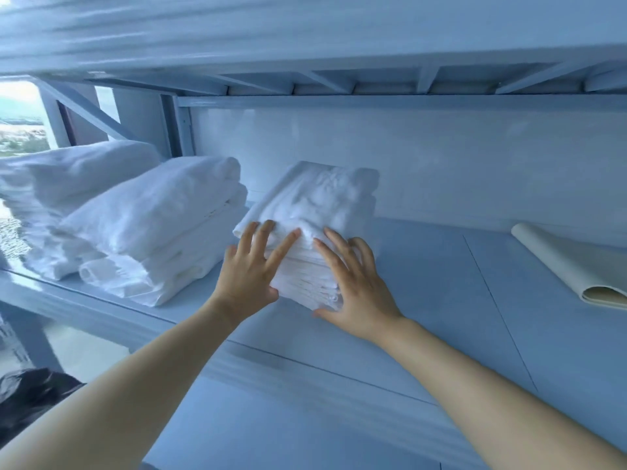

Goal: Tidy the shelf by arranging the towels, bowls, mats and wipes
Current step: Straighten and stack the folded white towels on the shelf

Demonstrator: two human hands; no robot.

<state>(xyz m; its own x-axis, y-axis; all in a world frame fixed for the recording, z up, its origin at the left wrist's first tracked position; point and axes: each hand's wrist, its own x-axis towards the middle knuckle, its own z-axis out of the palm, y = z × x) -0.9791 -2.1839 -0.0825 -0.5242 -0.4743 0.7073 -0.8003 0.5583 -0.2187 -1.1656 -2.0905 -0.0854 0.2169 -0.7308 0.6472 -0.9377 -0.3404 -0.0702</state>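
Note:
A small stack of folded white towels (319, 205) sits mid-shelf on the white shelf board (441, 276). My left hand (251, 269) lies flat against the stack's front left face, fingers spread and tips on its top edge. My right hand (353, 283) presses the front right face, fingers apart, thumb down on the shelf. Neither hand closes around anything. To the left lies a bigger pile of folded white towels (149, 225), and a further pile (57, 191) at the far left.
A cream rolled mat (573, 266) lies at the right end of the shelf. The shelf above (305, 39) hangs low overhead. A back panel (441, 157) closes the rear. A black bag (30, 398) sits low at the left, beside the frame.

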